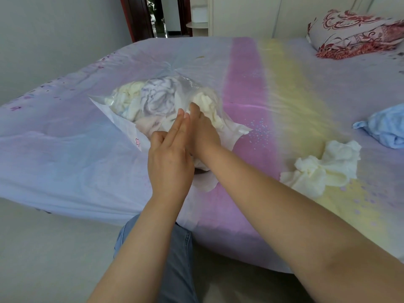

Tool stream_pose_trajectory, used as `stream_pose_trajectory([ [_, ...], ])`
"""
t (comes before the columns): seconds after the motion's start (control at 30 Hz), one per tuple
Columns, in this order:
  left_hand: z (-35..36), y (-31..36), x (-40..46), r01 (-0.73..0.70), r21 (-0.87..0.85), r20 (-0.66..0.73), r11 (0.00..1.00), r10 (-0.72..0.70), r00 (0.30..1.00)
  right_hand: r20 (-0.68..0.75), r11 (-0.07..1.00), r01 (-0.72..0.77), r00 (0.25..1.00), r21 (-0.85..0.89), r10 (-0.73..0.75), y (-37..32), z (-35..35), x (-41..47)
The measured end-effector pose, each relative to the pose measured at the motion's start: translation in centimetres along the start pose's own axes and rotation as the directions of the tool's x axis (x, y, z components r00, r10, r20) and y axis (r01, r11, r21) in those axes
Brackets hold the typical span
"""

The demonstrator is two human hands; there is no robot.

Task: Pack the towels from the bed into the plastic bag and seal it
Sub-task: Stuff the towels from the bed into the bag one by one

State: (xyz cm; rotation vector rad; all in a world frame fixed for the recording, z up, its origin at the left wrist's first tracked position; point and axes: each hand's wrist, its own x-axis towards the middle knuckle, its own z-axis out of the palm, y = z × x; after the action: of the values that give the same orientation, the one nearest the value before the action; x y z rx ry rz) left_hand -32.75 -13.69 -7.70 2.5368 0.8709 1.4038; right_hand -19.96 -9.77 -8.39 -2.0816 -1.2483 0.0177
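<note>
Two towels lie loose on the bed (pixel 251 68), cream (pixel 321 169) nearer, blue (pixel 384 130) farther right, both well apart from the hands. The bag (pixel 122 119), stuffed with towels, lies mid-bed. The left hand (pixel 170 158) rests straight-fingered at its mouth; the right hand (pixel 203 132) reaches inside, fingers hidden, grip unclear.
</note>
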Motion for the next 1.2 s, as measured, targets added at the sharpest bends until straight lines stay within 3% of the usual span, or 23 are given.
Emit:
stream_pose_trajectory([
  [0.03,0.0,0.1,-0.1,0.005,0.0,0.002,1.0,-0.005,1.0,-0.013,0.998,0.068,0.998,0.003,-0.068,-0.2,-0.1,-0.5],
  [0.07,0.0,0.1,-0.1,0.01,0.003,0.003,1.0,-0.01,1.0,0.068,0.986,0.157,0.986,-0.062,-0.152,0.0,0.4,-0.5],
  [0.17,-0.1,0.1,-0.1,0.019,0.026,0.013,0.999,-0.02,1.0,0.407,0.93,0.33,0.881,-0.162,-0.242,0.7,1.4,-0.3],
  [0.2,-0.2,0.1,-0.1,0.013,0.032,0.015,0.999,-0.014,1.0,0.395,0.943,0.315,0.884,-0.11,-0.249,0.5,1.1,-0.4],
  [0.27,-0.3,0.1,0.0,-0.011,0.043,0.018,0.999,0.011,1.0,0.163,0.95,0.293,0.938,0.107,-0.307,0.4,-0.8,-2.0],
  [0.33,-0.4,0.0,-0.1,-0.025,0.063,0.021,0.998,0.023,1.0,-0.1,0.951,0.202,0.978,0.234,-0.183,0.9,-3.3,-5.1],
  [0.43,0.2,-0.2,-0.7,-0.018,0.073,0.002,0.997,0.018,1.0,-0.318,0.994,-0.019,0.947,0.108,0.053,4.7,-6.2,-8.3],
  [0.5,0.9,-0.2,-1.3,-0.017,0.064,-0.011,0.998,0.018,1.0,-0.214,0.948,-0.291,0.942,-0.133,0.259,8.0,-8.2,-8.6],
  [0.6,1.6,0.0,-1.9,-0.006,0.039,-0.014,0.999,0.006,1.0,-0.035,0.715,-0.576,0.787,-0.397,0.615,13.1,-12.0,-9.4],
  [0.7,1.7,0.4,-1.8,0.001,0.023,-0.009,1.0,-0.001,1.0,0.0,0.606,-0.701,0.654,-0.376,0.756,18.0,-13.4,-11.1],
  [0.77,1.7,0.5,-1.8,-0.003,0.015,0.001,1.0,0.003,1.0,-0.016,0.579,-0.749,0.616,-0.323,0.788,19.8,-12.7,-12.0],
  [0.9,1.9,0.4,-1.8,-0.002,0.007,-0.015,1.0,0.003,1.0,-0.114,0.625,-0.753,0.652,-0.205,0.749,20.2,-12.2,-11.9],
  [0.97,1.7,0.3,-1.8,-0.001,0.0,-0.042,1.0,0.001,0.999,-0.022,0.706,-0.699,0.712,-0.117,0.702,18.7,-13.1,-11.6],
  [1.03,1.5,0.2,-1.7,0.005,-0.009,-0.077,1.0,-0.005,0.997,0.163,0.841,-0.531,0.843,0.1,0.513,15.5,-14.5,-11.4],
  [1.1,1.3,0.3,-1.7,0.016,-0.023,-0.091,1.0,-0.018,0.996,0.322,0.873,-0.347,0.916,0.343,0.237,11.3,-16.1,-11.4],
  [1.13,1.2,0.3,-1.7,0.025,-0.045,-0.094,0.999,-0.03,0.995,0.357,0.848,-0.297,0.924,0.439,0.138,9.6,-16.5,-11.2],
  [1.2,0.7,0.5,-1.7,0.101,-0.147,-0.1,0.984,-0.116,0.988,0.267,0.814,-0.221,0.96,0.537,0.085,7.1,-16.0,-10.1],
])
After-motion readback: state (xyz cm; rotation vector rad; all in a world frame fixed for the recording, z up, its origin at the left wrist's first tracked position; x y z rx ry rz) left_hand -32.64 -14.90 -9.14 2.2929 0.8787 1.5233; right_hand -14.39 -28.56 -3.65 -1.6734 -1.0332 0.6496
